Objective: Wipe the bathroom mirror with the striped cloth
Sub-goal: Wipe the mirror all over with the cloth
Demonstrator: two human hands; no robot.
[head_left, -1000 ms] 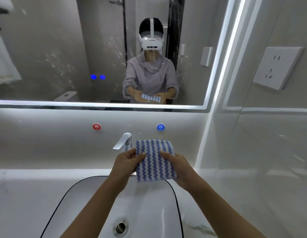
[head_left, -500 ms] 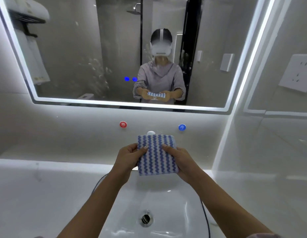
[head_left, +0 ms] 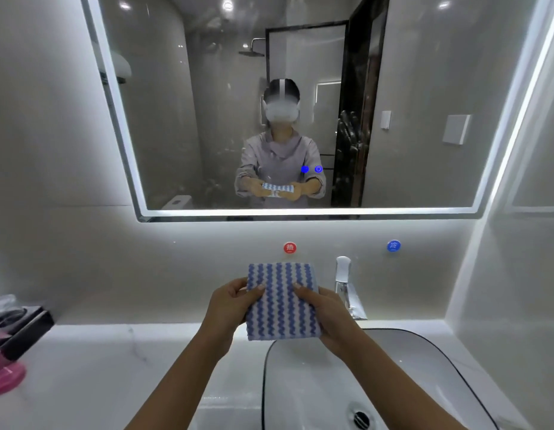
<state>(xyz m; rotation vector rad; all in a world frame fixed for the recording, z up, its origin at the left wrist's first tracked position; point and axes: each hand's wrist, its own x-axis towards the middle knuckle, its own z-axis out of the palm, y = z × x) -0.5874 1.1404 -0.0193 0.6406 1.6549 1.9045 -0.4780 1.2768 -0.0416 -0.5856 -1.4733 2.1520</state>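
Observation:
A folded cloth with blue and white wavy stripes is held flat in front of me, above the counter and just left of the sink. My left hand grips its left edge and my right hand grips its right edge, thumbs on top. The large bathroom mirror with a lit frame hangs on the wall above and beyond the cloth, apart from it. Faint smears show on the glass. It reflects a person holding the cloth.
A chrome tap stands just right of the cloth, behind the white sink with its drain. Red and blue wall buttons sit below the mirror. A dark tray and a pink object lie at the counter's left.
My view has shifted left and tilted up, so the sink and tap now sit to the right and more mirror shows. Both hands still hold the cloth the same way.

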